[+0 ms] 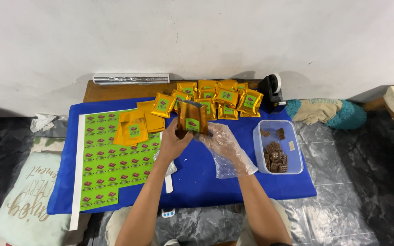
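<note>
Gold foil pouch with a green label, flat and glossy, is what I have up in front of me, lifted above the middle of the blue mat, toward its far edge. My left hand, bare, is closed around the pouch's lower left side, thumb across the front near the label. My right hand, inside a loose clear plastic glove, has its fingers curled lightly at the pouch's lower right corner; whether they pinch the foil or only touch it I cannot tell.

I judge the pouch to be very light and thin, crinkly rather than stiff, and slick on its metallic face, slicker still against the plastic glove. It would buckle if squeezed mid-panel, so the side seams or bottom corners look like the safest hold, which is about where my bare hand is.

Beyond it, along the mat's far edge, lies a heap of matching gold labelled pouches. A few more gold pouches rest at the far left, on a sheet of green rectangular stickers covering the mat's left side. At the right edge sits a clear plastic tub holding small brown chocolate squares, probably brittle. A black tape dispenser stands past the far right corner, and a roll of silver foil lies against the wall.
</note>
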